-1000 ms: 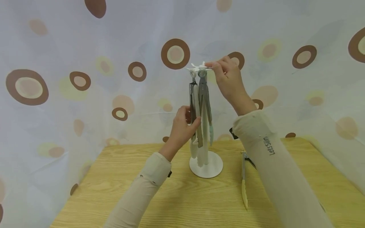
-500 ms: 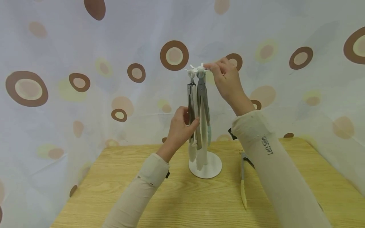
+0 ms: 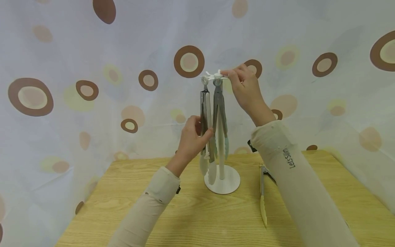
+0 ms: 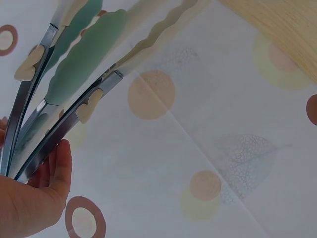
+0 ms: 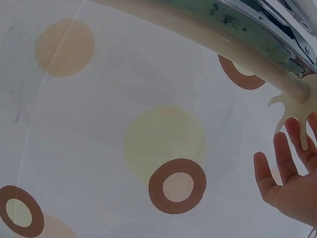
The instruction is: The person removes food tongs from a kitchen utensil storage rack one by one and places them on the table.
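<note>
My left hand holds the arms of white-tipped metal tongs between thumb and fingers. The ring of these tongs is at a hook on the white stand's top. Just right of them, light-blue-tipped tongs hang by their ring, arms spread; those tips look green in the left wrist view. My right hand pinches the edge of the hooked top; in the right wrist view its fingers are around a hook. The stand's pole is upright.
The stand's round white base is on a wooden table. Yellow-tipped tongs lie at its right, partly behind the right sleeve. A white curtain with brown and yellow spots is behind the table.
My left hand and the white-tipped tongs have shifted slightly left, away from the blue-tipped tongs, whose two tips now show. My right hand stays at the stand's top.
</note>
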### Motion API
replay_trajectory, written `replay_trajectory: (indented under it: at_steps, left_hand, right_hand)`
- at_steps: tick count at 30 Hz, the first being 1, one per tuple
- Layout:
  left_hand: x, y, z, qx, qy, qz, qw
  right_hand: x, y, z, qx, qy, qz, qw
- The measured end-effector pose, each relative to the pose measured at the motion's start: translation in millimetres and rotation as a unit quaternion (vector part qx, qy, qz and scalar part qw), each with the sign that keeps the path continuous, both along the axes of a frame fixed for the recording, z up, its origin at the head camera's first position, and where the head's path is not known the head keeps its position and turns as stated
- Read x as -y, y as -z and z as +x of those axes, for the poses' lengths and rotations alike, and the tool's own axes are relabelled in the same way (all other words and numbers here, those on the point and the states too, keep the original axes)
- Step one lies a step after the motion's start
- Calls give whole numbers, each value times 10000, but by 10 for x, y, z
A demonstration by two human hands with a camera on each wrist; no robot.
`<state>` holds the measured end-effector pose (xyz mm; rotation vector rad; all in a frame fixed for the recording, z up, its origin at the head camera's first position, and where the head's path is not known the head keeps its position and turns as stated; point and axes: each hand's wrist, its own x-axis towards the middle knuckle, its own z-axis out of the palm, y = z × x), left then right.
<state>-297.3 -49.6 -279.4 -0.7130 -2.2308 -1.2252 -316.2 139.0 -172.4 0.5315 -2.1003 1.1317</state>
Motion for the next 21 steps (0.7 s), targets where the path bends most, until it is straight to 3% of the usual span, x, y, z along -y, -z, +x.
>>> replay_trajectory:
  at_steps: [7,21]
  left_hand:
    - [9,-4,-23,-269,-3,-5,9996]
    - [76,-23,41,-90,6,16,10000]
  right_hand:
    - [-5,6,1,-6,20,27,10000]
    - [8,14,-5,-34,10,36,10000]
